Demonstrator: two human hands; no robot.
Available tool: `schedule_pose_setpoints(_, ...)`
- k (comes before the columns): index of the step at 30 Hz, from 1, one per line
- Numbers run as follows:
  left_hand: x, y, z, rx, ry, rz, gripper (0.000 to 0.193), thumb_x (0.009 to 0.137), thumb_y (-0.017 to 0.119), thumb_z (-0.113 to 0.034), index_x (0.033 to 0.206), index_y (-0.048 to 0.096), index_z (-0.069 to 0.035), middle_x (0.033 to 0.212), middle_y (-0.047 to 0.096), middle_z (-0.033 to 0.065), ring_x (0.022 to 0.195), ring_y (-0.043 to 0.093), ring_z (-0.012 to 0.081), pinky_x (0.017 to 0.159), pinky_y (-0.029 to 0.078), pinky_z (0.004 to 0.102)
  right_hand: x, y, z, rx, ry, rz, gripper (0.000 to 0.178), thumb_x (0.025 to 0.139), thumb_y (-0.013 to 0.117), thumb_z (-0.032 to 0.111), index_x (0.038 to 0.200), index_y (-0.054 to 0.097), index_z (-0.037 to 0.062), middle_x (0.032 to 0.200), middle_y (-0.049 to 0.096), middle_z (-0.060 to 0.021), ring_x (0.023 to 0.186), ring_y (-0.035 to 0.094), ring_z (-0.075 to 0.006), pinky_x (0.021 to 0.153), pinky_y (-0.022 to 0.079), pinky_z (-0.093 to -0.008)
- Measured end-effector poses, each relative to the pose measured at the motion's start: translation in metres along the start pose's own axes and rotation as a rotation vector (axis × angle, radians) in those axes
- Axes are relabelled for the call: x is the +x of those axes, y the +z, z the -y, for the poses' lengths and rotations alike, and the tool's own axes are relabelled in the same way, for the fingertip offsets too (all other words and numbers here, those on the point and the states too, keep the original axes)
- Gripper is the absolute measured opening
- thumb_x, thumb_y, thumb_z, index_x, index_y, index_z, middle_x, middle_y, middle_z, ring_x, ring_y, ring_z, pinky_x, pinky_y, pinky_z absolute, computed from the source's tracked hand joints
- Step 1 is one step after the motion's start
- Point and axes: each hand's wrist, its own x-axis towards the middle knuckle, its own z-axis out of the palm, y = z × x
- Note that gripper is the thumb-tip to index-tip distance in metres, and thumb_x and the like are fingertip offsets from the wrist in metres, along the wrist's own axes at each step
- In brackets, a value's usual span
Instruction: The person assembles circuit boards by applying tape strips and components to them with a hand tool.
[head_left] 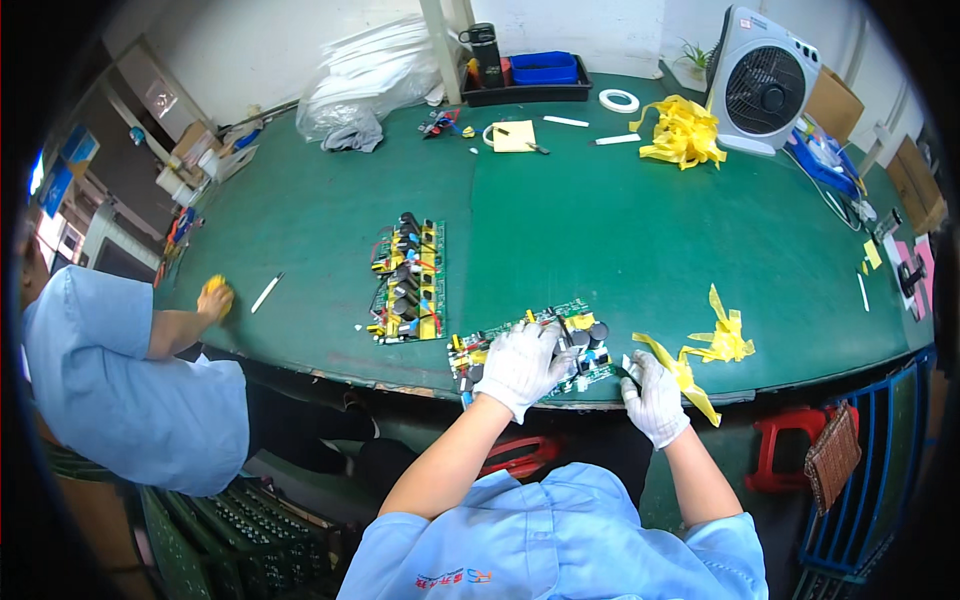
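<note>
My left hand (525,365), in a white glove, lies over a green circuit board (591,372) at the table's near edge and grips it. Black capacitors, yellow parts and wires crowd that board. To the right of the board, my gloved right hand (655,402) is closed, with a small dark thing showing at its fingers; its kind I cannot make out. A yellow tape strip (690,384) runs beside this hand, and whether the fingers touch it is unclear. Crumpled yellow tape (727,338) lies farther right. Up and left are more populated circuit boards (428,285), side by side.
A co-worker's hand (214,299) presses a yellow wad on the green table (560,220) at left, near a white pen-like stick (267,292). At the back are a yellow tape heap (682,133), a fan (765,88), a tape roll (619,101) and a black tray (490,97).
</note>
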Motion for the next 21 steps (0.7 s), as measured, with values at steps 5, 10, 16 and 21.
schedule_pose_setpoints(5,-0.008,0.005,-0.003,0.008,0.027,-0.012,0.047,0.085,0.065,-0.048,0.112,0.063,-0.01,0.095,0.065,0.0111,0.092,0.064,0.0298,0.074,0.053,0.0446,-0.011,0.002,-0.004,0.038,0.025,0.019,0.044,0.081,0.067,0.012,0.119,0.053,-0.0034,0.11,0.063,-0.0214,0.098,0.063,-0.038,0.086,0.051,-0.0434)
schedule_pose_setpoints(10,-0.013,-0.002,-0.003,0.036,0.033,-0.033,0.055,0.08,0.07,-0.052,0.113,0.062,-0.009,0.099,0.065,0.0116,0.094,0.064,0.0292,0.076,0.053,0.0438,-0.006,-0.004,0.008,0.002,-0.003,0.022,0.043,0.082,0.067,0.013,0.119,0.053,-0.0033,0.109,0.064,-0.0217,0.099,0.063,-0.0376,0.088,0.051,-0.043)
schedule_pose_setpoints(16,-0.015,0.0,0.001,0.013,0.012,0.008,0.057,0.08,0.07,-0.051,0.116,0.061,-0.008,0.102,0.065,0.012,0.095,0.064,0.0295,0.078,0.053,0.0448,-0.006,-0.005,0.008,-0.011,-0.023,0.056,0.042,0.083,0.066,0.012,0.119,0.052,-0.0045,0.109,0.064,-0.0228,0.099,0.063,-0.0384,0.087,0.051,-0.044)
schedule_pose_setpoints(21,-0.01,0.004,0.003,0.014,0.048,0.03,0.058,0.08,0.068,-0.042,0.123,0.058,-0.005,0.108,0.065,0.0147,0.097,0.063,0.0329,0.081,0.053,0.0462,-0.004,-0.012,0.003,0.044,-0.006,0.086,0.035,0.089,0.059,0.011,0.12,0.051,-0.0046,0.104,0.063,-0.0238,0.093,0.063,-0.0412,0.083,0.051,-0.0457)
